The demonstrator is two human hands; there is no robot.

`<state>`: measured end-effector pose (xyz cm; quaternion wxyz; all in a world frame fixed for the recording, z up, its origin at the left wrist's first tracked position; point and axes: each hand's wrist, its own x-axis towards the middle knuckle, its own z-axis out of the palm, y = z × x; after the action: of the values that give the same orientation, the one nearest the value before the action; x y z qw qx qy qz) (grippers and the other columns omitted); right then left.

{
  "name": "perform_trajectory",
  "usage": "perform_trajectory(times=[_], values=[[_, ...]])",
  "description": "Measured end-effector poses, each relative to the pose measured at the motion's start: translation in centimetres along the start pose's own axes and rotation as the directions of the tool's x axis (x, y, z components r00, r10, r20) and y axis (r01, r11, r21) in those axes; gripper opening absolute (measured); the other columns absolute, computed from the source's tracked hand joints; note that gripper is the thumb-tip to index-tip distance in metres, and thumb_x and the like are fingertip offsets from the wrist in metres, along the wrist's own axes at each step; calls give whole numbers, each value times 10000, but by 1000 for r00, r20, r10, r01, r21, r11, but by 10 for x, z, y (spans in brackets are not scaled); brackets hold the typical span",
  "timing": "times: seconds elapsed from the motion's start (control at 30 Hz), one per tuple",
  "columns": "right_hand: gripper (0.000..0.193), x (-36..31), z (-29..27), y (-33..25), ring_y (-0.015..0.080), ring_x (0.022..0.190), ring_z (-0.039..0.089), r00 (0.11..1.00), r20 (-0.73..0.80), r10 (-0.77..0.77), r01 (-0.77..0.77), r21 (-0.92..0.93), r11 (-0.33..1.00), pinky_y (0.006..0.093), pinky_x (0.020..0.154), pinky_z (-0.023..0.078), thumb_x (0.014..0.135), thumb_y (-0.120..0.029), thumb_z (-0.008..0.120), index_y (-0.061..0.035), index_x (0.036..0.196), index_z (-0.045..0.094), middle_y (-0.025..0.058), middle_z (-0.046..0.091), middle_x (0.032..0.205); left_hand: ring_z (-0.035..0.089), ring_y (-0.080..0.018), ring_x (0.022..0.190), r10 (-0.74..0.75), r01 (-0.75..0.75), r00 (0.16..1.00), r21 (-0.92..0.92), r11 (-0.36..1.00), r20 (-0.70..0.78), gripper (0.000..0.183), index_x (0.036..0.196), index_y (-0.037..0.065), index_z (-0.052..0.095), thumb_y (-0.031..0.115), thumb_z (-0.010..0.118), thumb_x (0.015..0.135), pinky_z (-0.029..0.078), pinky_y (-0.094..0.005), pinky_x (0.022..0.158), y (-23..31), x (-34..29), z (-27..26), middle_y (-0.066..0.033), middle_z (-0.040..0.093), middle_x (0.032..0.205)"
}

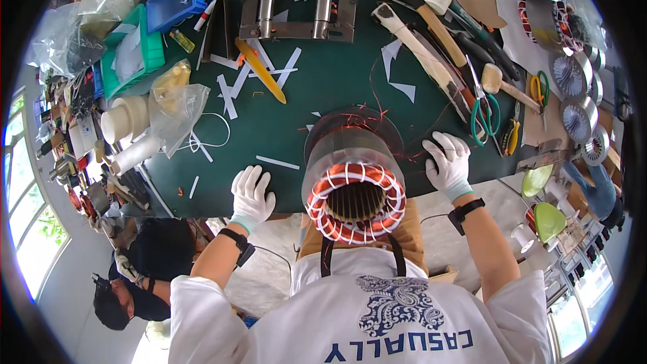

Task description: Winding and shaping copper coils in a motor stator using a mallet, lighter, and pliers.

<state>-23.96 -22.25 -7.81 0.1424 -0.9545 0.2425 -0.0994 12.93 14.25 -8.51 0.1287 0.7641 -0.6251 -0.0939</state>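
Motor stator (354, 185), a grey cylindrical core standing on end at the near edge of the green work table (323, 81), directly in front of the person. Its upper end faces the camera: copper windings (323, 195) form a ring around the slotted bore, bound at intervals with white lacing. Loose strands of copper wire (377, 104) trail from the far side of the core across the table.

Left hand (251, 195), in a white glove, lies flat on the table edge just left of the stator, fingers spread and holding nothing; a black wrist strap sits above the glove cuff. Right hand (448, 162), also gloved in white, rests palm down on the table just right of the stator, fingers spread and empty. Neither hand touches the core.

Farther out: white paper strips (232, 91) scattered over the table's left half; a yellow wedge tool (261, 71) beyond them; a metal roller stand (296, 3) at the far edge. To the right, wooden mallets (431, 23) and green-handled scissors (484, 111). At left, white tape rolls (125, 121) and clear plastic bags (175, 104). A second person (135, 283) crouches below the table at lower left.
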Motion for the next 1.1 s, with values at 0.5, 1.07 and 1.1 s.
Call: perform_trajectory(times=[0.5,1.07,1.1], values=[[497,-7,-16,-16,336,1285,562,989,31,145,-148,144,979,510,1093,426,761,-122,725,-178,1254,698,85,609,1380,619,-373,1172,-389,328,886,-252,911,-252,330,1283,-3,619,27,591,955,454,-460,1079,175,99,-127,-192,658,1260],[402,-42,-31,-138,255,1148,685,792,590,156,-604,721,339,400,997,516,1086,-308,514,-37,1363,621,120,722,1241,622,-316,546,-283,273,952,-92,958,-117,411,641,99,599,390,789,860,492,-427,597,199,163,-121,-85,601,577],[458,-29,-21,-139,214,1173,670,687,703,185,-722,689,61,377,1000,511,1097,-369,503,-35,1398,591,102,703,1287,660,-324,583,-347,340,938,-171,925,-11,399,636,87,617,364,770,879,509,-427,604,188,166,-130,-108,645,612]])
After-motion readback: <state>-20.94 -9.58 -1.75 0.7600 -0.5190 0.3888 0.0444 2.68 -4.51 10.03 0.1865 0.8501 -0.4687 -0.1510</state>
